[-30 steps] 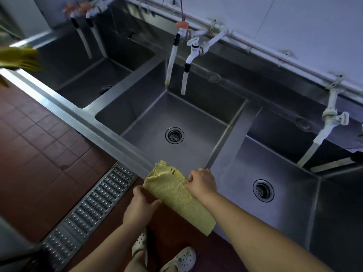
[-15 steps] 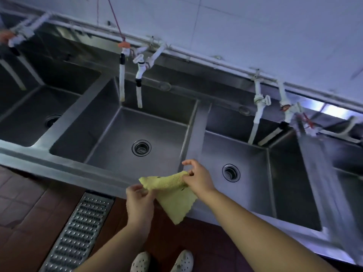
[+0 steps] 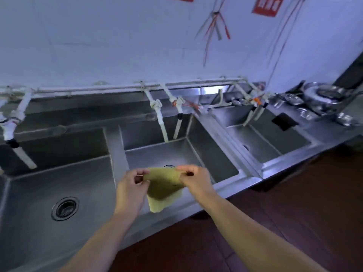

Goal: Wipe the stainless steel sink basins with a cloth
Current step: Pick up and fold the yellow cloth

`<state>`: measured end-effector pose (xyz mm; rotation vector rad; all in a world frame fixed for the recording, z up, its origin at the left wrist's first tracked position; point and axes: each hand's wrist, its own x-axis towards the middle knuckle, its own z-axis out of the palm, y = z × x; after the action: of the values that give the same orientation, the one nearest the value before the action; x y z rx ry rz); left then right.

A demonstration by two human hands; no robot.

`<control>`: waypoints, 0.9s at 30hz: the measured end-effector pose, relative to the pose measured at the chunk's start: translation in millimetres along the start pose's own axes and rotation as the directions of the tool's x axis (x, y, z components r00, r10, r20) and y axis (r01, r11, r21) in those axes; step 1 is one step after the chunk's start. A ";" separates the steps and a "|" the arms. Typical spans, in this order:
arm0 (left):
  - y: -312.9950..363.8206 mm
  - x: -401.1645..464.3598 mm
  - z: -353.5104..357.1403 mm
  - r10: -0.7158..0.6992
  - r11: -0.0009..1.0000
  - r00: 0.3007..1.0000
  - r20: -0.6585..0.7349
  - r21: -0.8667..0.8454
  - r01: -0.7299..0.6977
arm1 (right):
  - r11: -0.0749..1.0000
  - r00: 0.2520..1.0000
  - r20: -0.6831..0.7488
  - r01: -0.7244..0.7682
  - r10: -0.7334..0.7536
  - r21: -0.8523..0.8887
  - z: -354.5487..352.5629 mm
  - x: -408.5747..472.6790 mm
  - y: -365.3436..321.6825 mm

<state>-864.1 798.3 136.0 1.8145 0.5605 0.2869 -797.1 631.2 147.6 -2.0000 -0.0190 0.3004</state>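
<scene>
The yellow cloth hangs between left hand and right hand, each apparently pinching a top corner.

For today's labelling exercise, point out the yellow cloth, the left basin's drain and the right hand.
yellow cloth (image 3: 164, 190): head view, middle of the hanging fabric.
left basin's drain (image 3: 65, 208): head view, centre of the strainer.
right hand (image 3: 196, 180): head view, back of the hand pinching the cloth's top corner.

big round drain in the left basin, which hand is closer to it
Left. The left hand pinches the yellow cloth just right of the drain. The right hand holds the cloth's other corner, farther right over the middle basin.
</scene>
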 end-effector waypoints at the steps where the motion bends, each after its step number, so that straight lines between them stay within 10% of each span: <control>1: 10.4 2.1 14.4 0.041 0.998 0.998 0.038 0.050 -0.043 | 1.000 0.999 -0.039 -0.002 0.003 0.019 -17.2 -1.1 4.7; 11: 94.5 3.0 201.0 0.409 0.816 0.848 0.338 0.280 -0.505 | 0.964 0.927 -0.359 0.009 -0.108 -0.265 -203.4 16.9 77.6; 27: 200.6 -17.5 500.7 0.572 0.657 0.594 0.565 0.118 -0.745 | 0.960 0.979 -0.200 -0.015 -0.042 -0.279 -490.7 88.8 172.6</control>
<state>-600.9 328.5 170.7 2.2921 -0.5170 0.2271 -624.3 133.4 174.4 -2.3023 0.0583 0.0844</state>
